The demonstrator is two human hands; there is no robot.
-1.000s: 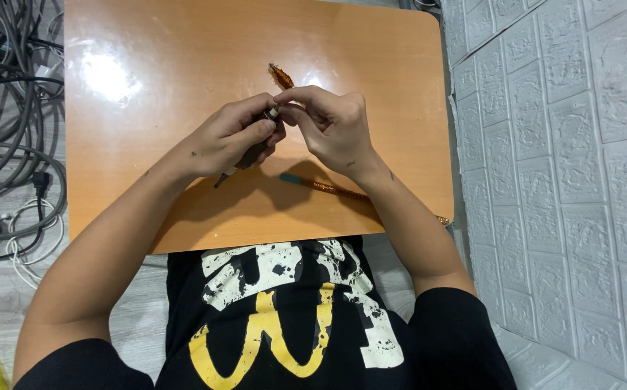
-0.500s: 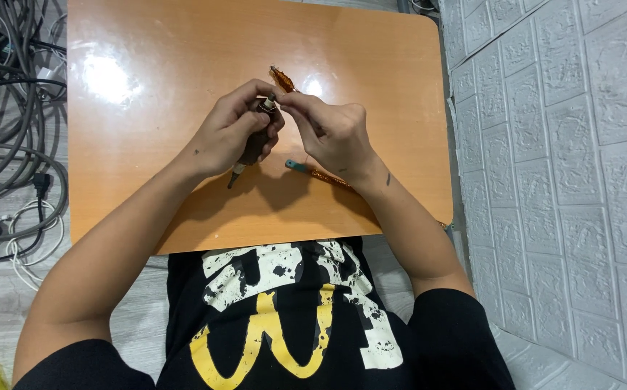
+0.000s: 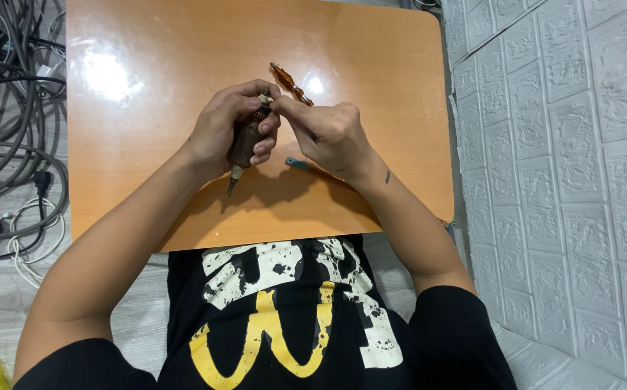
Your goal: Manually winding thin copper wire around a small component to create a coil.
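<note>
A brown tool handle (image 3: 245, 141) is grasped in the grip of the left hand (image 3: 228, 128), its metal tip pointing down toward the near edge of the desk (image 3: 147, 108). The grip of the right hand (image 3: 328, 133) is pinched at the upper end of that handle, where the fingertips of both hands meet; what is pinched there is too small to make out.

Both hands are held near the middle of the orange desk. Open room is left on the far half and toward the left edge, where only glare is seen. The right edge lies near a white textured wall (image 3: 566, 180), so little room is left on that side. The near edge is met by the person's black printed shirt (image 3: 284, 310). Grey cables (image 3: 10, 108) are spread on the floor past the left edge.

An amber screwdriver (image 3: 289, 81) lies on the desk just beyond the hands. A small teal piece (image 3: 296, 164) shows below the right hand; the rest of that object is hidden by the wrist.

Compared with half a second ago, the handle has been swung more upright and its tip brought closer to the body, while the hands have stayed in the same spot.
</note>
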